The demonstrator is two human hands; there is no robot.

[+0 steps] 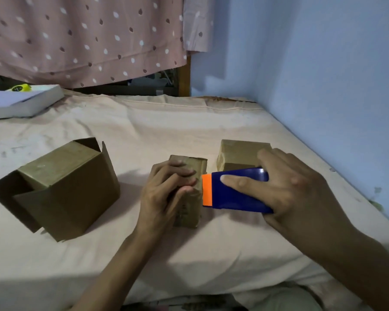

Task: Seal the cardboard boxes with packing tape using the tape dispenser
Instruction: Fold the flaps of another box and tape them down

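Note:
A small taped cardboard box (pixel 192 212) stands in the middle of the bed. My left hand (pixel 166 191) grips it from the left, fingers curled over its top. My right hand (pixel 285 189) holds a blue tape dispenser (pixel 240 194) with an orange front edge, and that edge touches the box's right side. Behind the dispenser sits a second small taped box (pixel 238 153). At the left stands a larger open cardboard box (pixel 72 198) with its flaps up and another taped box (pixel 56 164) inside it.
Everything sits on a bed with a pale pink sheet (pixel 189 122). A white flat box (pixel 20 102) with a yellow object (pixel 20 88) behind it lies at the far left. A blue wall (pixel 323 75) borders the right side; a dotted curtain (pixel 88 37) hangs behind.

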